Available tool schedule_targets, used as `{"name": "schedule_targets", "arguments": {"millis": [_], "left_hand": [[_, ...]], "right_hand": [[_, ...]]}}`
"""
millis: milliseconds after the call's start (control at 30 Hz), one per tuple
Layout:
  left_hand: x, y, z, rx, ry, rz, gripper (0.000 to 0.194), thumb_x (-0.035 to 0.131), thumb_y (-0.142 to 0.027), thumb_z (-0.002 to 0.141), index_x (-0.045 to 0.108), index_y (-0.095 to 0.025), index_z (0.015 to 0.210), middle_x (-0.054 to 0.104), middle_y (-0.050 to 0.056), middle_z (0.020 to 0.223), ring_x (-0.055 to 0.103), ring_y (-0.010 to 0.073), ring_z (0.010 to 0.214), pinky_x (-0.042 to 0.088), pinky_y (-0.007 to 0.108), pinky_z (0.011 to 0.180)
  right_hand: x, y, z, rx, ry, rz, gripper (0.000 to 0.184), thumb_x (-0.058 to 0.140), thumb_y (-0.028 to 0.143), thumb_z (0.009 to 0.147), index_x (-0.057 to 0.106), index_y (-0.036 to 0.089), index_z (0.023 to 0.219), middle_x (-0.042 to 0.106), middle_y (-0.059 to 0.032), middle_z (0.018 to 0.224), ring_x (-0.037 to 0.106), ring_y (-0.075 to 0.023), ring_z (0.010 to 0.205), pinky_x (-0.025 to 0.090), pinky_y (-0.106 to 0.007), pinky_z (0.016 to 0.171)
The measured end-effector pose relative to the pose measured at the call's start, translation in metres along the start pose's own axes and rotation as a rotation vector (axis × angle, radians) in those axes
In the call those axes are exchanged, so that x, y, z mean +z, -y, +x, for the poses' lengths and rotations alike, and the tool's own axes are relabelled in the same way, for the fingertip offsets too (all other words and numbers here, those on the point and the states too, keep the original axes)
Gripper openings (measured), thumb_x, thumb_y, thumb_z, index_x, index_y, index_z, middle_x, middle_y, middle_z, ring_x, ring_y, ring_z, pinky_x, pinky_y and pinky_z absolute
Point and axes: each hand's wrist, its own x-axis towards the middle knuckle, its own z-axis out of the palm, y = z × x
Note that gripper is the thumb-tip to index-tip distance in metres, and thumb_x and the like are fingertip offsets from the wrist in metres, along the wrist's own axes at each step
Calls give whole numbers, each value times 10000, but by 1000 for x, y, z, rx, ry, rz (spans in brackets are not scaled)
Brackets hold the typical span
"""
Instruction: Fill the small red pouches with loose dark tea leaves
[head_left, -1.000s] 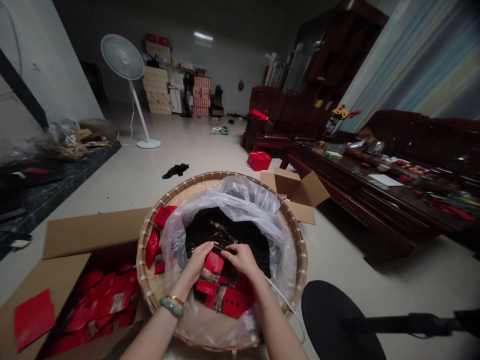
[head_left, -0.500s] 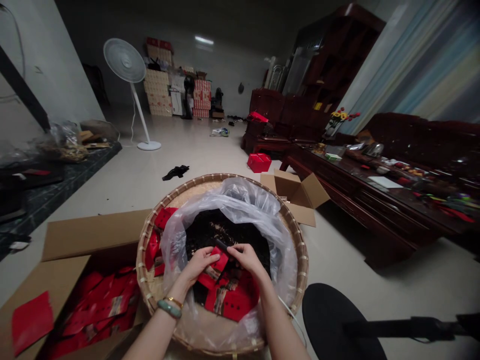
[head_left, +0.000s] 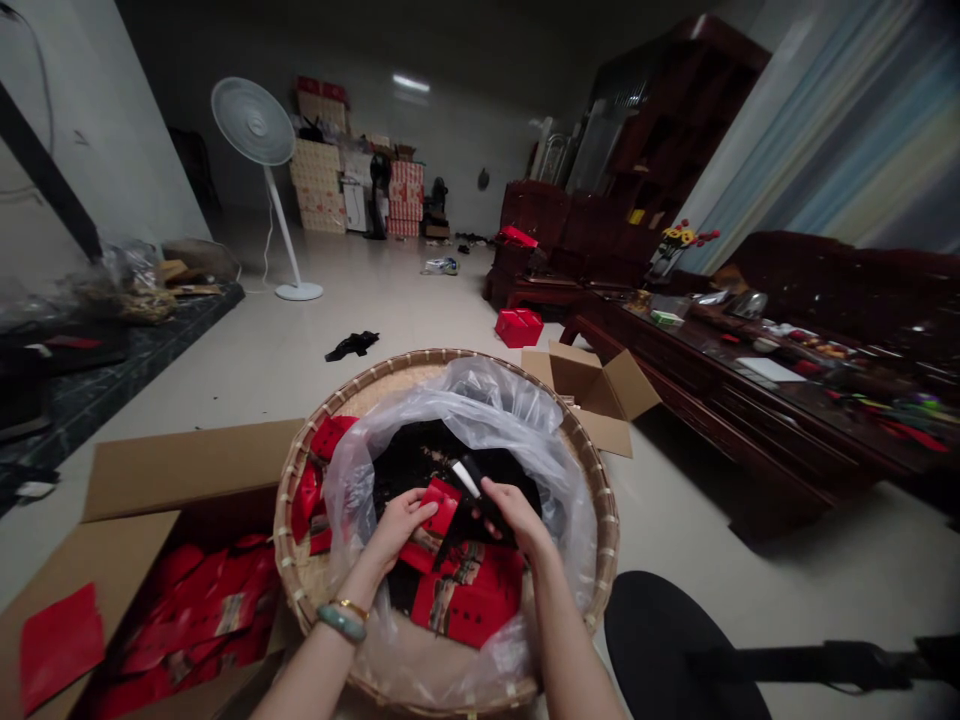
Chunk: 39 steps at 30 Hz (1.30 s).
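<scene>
labels on the red packets [head_left: 466, 610] are unreadable.

The room is dim, lit mainly by a white rectangular ceiling light [head_left: 410, 83] far beyond the right hand's grip [head_left: 514, 515]. Soft glare marks the clear plastic bag [head_left: 465, 395] ahead of it; deep shadow lies under the dark wooden worktop [head_left: 712, 425], and the pale striped curtain [head_left: 817, 130] warps at the right edge.

At your twelve o'clock, stacked cartons [head_left: 322, 185] by the far wall [head_left: 465, 130]; ten, white fan [head_left: 255, 135]; two, dark wooden sofa [head_left: 840, 290], striped curtains [head_left: 840, 110]; pale floor [head_left: 225, 370].
</scene>
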Motion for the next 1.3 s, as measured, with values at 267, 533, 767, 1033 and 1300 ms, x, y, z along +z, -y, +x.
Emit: {"name": "schedule_targets", "arguments": {"millis": [267, 533, 767, 1033, 1300], "left_hand": [[2, -8, -2, 77, -52, -87, 516, 800, -314, 542, 571, -156, 977, 693, 79, 928, 664, 184, 748, 519, 279, 676], [10, -8, -6, 114, -41, 15, 421, 765, -343, 580, 620, -159, 929, 672, 41, 828, 615, 157, 720, 473, 249, 664], [13, -3, -3, 171, -186, 224, 337, 705, -469, 601, 621, -143, 595, 556, -35, 520, 462, 94, 483, 344, 202, 476], [10, -5, -2, 96, -206, 129, 484, 552, -574, 722, 670, -116, 823, 687, 65, 709, 588, 142, 597, 440, 231, 554], [6, -5, -6, 32, -33, 629, 326, 535, -449, 732, 622, -135, 752, 643, 34, 633, 539, 116, 475, 362, 206, 442]], "right_hand": [[-12, -15, 7, -185, -464, -636, 348, 661, 475, 686, 701, 198, 892, 693, -106, 872, 629, -253, 838, 452, -303, 704], [44, -2, 3, -356, -272, -282, 219, 601, 384, 748, 698, 188, 766, 685, -37, 738, 603, -178, 679, 458, -262, 630], [45, -7, 1, -364, -172, -254, 198, 605, 336, 719, 676, 173, 634, 649, -19, 626, 573, -151, 605, 426, -235, 565], [43, -5, 1, -214, -192, -32, 319, 601, 464, 707, 639, 149, 677, 545, 28, 462, 451, -93, 352, 315, -187, 331], [21, 26, -7, -355, -660, 440, 364, 680, 488, 653, 613, 149, 766, 590, 30, 522, 554, -119, 435, 483, -242, 467]]}}
